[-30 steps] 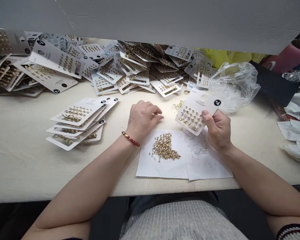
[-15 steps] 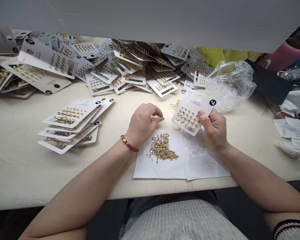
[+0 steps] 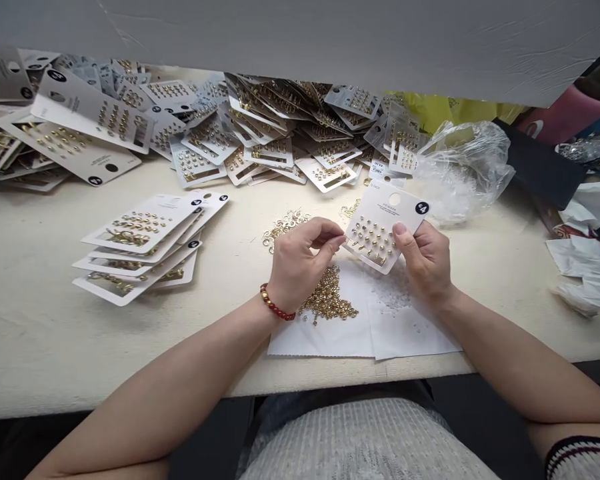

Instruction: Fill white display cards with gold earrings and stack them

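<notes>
My right hand [image 3: 423,260] grips a white earring card [image 3: 380,207] by its right side, thumb on the front. Rows of gold and clear studs cover the card, with several gold pieces along its lower edge. My left hand [image 3: 305,257] is closed in a pinch, fingertips at the card's left edge; what they pinch is too small to make out. Beneath the hands lie a heap of small gold earring backs [image 3: 330,300] and a scatter of tiny clear pieces [image 3: 393,297], both on white paper [image 3: 330,343]. Small gold hoops [image 3: 285,223] lie behind my left hand.
A stack of filled earring cards [image 3: 140,243] stands at the left. Many more cards [image 3: 270,127] are heaped along the back. A clear plastic bag [image 3: 465,170] sits at the back right, near crumpled white paper [image 3: 583,273]. A grey panel [image 3: 300,40] overhangs the table.
My left hand has moved right, from over the hoops to the card's left edge, staying pinched. My right hand still holds the card, nearly in place.
</notes>
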Demonstrator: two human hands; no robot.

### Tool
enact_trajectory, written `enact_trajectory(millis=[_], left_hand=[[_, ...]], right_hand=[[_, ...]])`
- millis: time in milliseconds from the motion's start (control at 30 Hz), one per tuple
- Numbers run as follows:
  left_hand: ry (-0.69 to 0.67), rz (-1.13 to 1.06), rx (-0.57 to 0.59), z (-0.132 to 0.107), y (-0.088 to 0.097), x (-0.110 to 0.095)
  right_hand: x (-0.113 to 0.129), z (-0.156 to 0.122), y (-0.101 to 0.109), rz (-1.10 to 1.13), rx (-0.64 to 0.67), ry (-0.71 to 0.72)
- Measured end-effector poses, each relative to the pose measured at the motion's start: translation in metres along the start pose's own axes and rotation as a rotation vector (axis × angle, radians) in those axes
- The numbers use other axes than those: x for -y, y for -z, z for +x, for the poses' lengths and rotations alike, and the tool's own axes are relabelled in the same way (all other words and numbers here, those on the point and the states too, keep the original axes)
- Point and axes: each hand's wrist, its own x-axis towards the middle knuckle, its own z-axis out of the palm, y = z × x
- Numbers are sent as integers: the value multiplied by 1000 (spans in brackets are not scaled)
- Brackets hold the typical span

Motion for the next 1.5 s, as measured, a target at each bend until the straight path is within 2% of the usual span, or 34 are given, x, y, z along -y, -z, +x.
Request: enact_trajectory(millis=[267,467,633,833,933,1000,1100,1200,1267,1400,1500], left_hand=[[-57,31,-20,1,0,-1],[-204,215,-5,1,1,-1],[-280,321,4,1,1,0],[-368,395,25,1,1,2],[-403,423,28,2,1,2],[-365,392,22,2,1,2],[-226,256,2,2,2,3],[-95,140,9,1,2,3],[-23,53,49,0,0,4],[124,-309,153,-2,-7,5],[251,-594,123,-1,-9,3]], right_hand=[[-3,-3,0,-14,11,-10],[-5,-8,-3,158,67,-118],[1,-5,-4,191,140,-168],[10,-6,-6,413,142,-419],[14,-7,-7,461,152,-455],[14,-7,-7,471,169,-453],[12,-8,-5,425,166,-387],[10,-9,-2,293,177,-215],[13,-9,0,257,234,-82],[27,-8,2,286,434,112],[33,-8,1,312,412,180]])
